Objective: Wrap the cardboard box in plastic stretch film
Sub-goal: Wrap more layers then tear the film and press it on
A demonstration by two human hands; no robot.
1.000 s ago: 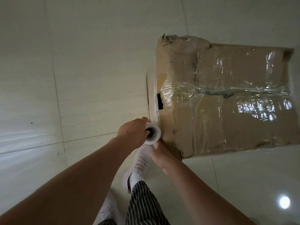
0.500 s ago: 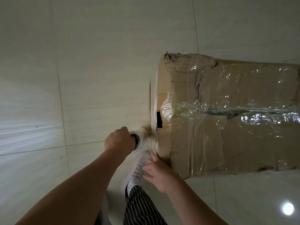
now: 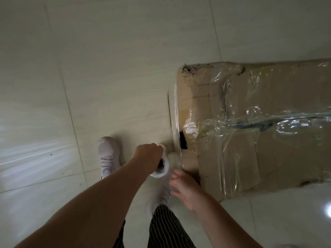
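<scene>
Cream tiles (image 3: 116,68) under cardboard box (image 3: 232,167)

No legible text, label, brand, number or sign: none on the cardboard box (image 3: 223,178), on the stretch film (image 3: 250,120) over it, on the film roll (image 3: 165,170), nor on the white shoes (image 3: 107,154).
</scene>
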